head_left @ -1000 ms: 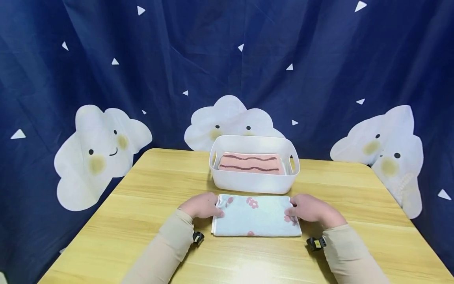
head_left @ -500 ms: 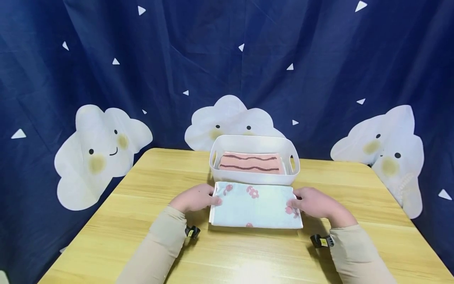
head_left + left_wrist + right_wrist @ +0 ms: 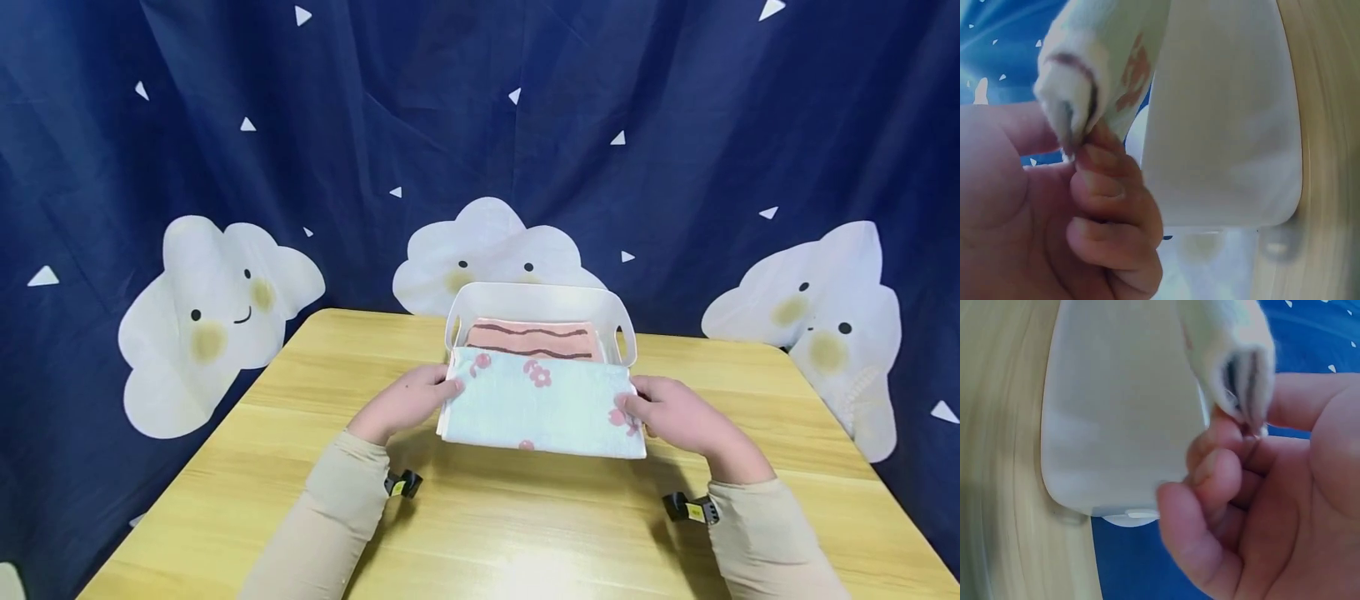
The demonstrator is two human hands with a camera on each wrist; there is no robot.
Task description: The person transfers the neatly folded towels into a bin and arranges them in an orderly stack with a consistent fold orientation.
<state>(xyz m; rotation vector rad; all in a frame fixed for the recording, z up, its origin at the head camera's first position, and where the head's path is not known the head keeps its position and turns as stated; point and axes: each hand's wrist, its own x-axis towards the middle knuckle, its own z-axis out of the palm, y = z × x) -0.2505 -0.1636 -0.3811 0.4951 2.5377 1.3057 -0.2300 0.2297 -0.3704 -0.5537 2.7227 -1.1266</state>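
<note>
A folded pale blue towel (image 3: 540,408) with pink flowers hangs raised above the table, in front of a white plastic basket (image 3: 543,297). My left hand (image 3: 408,402) pinches its left edge, thumb on top and fingers beneath. At the opposite edge my right hand (image 3: 686,421) pinches it the same way. Both wrist views show the folded layers of the towel (image 3: 1075,81) squeezed between thumb and fingers, with the basket wall (image 3: 1122,412) beyond. Inside the basket lies a pink towel (image 3: 532,337) with dark wavy stripes. The raised towel hides the basket's front in the head view.
The basket stands on a light wooden table (image 3: 510,525) near its far edge. Behind hangs a dark blue curtain (image 3: 450,100) printed with white clouds and triangles. Each wrist wears a small black camera mount (image 3: 403,483).
Both hands have lifted the flowered towel off the table and carried it forward and up toward the basket. It now overlaps the basket's front wall in the head view. The basket has stayed put.
</note>
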